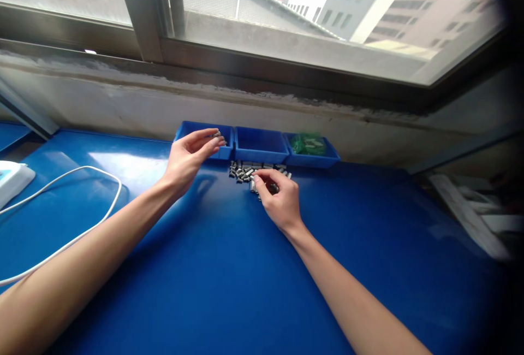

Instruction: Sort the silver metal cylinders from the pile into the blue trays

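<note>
Over the front of the left blue bin (225, 152) is my left hand (191, 154), its thumb and fingers pinched together on a small metal part (217, 135). More small pieces show inside that bin behind the fingertips. My right hand (281, 195) reaches into a pile of small silvery and black metal parts (242, 172) lying on the table. Its thumb and forefinger are closed together at the pile, and what sits between them is too small to make out. The palm covers some of the pile.
A middle blue bin (262, 154) and a right blue bin (315, 161) stand in the same row; the right one holds a green bag (309, 144). A white cable (115, 196) curves across the blue table (229, 289) from a white device (14, 179). Behind runs a window frame (262, 74).
</note>
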